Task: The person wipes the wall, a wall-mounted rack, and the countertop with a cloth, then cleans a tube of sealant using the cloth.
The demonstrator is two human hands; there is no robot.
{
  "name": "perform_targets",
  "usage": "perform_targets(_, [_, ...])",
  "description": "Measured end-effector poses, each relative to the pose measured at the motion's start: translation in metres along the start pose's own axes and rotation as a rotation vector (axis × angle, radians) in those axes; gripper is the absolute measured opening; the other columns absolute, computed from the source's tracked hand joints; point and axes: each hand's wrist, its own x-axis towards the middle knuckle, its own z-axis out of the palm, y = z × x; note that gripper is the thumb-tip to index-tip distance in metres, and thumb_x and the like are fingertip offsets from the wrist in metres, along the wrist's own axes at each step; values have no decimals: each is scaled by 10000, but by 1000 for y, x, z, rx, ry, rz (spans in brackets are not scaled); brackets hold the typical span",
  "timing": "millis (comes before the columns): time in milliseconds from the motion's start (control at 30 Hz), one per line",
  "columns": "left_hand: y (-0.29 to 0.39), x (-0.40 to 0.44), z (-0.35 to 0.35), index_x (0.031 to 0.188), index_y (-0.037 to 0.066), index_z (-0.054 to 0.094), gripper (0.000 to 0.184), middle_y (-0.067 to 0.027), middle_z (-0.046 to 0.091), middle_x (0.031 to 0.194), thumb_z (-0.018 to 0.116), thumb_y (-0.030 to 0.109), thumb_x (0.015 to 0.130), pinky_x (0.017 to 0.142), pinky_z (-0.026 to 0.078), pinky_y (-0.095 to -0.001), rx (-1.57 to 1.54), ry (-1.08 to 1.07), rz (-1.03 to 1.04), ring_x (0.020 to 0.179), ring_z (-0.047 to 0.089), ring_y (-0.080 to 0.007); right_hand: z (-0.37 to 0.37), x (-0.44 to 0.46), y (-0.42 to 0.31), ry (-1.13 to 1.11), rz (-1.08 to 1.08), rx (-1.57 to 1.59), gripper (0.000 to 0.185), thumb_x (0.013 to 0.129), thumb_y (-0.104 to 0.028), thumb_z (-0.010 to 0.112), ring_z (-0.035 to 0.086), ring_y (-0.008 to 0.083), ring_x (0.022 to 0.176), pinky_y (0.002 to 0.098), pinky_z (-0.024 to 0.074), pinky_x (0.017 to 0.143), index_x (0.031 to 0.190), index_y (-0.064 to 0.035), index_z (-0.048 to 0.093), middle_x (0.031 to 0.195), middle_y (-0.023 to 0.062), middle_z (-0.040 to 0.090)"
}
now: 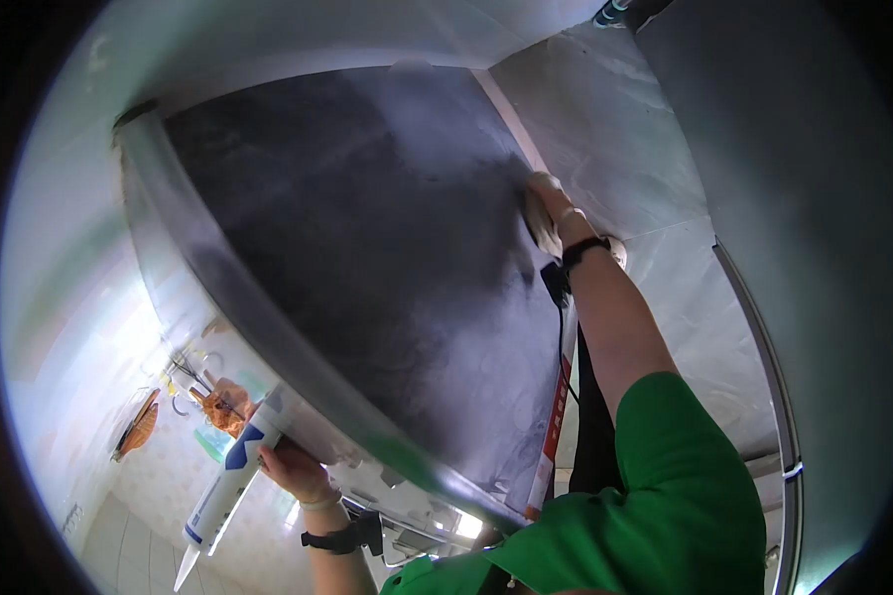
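Note:
My left hand (298, 474) is at the lower left, its fingers closed around a white and blue sealant tube (230, 478) whose pointed nozzle is directed down and left. Farther up, my right hand (556, 205) reaches to the right edge of a dark grey panel (347, 228). A pale, flat object (540, 220) lies against the palm side of that hand, its outline partly hidden by the fingers. Both wrists carry black straps.
A light metallic curved rim (258, 307) borders the dark panel on the left. Marbled tiles (605, 129) stand at the right, beside a large smooth panel (804, 149). A red and white strip (552, 436) runs below my right forearm. Orange items (226, 405) are at the left.

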Motion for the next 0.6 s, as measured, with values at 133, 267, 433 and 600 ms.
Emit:
perform_targets(133, [-6, -5, -19, 1296, -24, 394, 546, -155, 465, 1292, 490, 362, 923, 1036, 324, -401, -30, 135, -97, 1207, 432, -276, 0, 108, -84, 197, 9, -125, 488, 896, -346, 500, 515, 199, 1136, 296, 351, 1009, 1305, -79, 487, 1232, 133, 547])
perform_targets(267, [-5, -21, -17, 1296, -25, 393, 549, -154, 466, 1289, 488, 367, 923, 1032, 328, -399, 99, 211, -149, 1202, 436, -273, -12, 193, -79, 49, -56, -286, 613, 863, -475, 513, 533, 245, 1108, 312, 344, 997, 1314, -61, 478, 1186, 156, 577])
perform_targets(433, [-4, -27, -6, 1296, -25, 391, 554, -152, 468, 1285, 486, 375, 924, 1028, 333, -396, 174, 253, -197, 1196, 441, -270, -22, 87, -32, 141, 105, 157, 621, 857, -486, 519, 550, 243, 1041, 329, 377, 939, 1274, -27, 494, 1142, 149, 592])
perform_targets(600, [-4, -26, 4, 1295, -26, 390, 559, -151, 470, 1282, 483, 382, 925, 1023, 338, -394, 180, 266, -215, 1190, 446, -267, -36, -23, 82, 39, 491, 134, 566, 842, -464, 552, 581, 217, 934, 323, 433, 829, 1204, -29, 538, 1069, 125, 614])
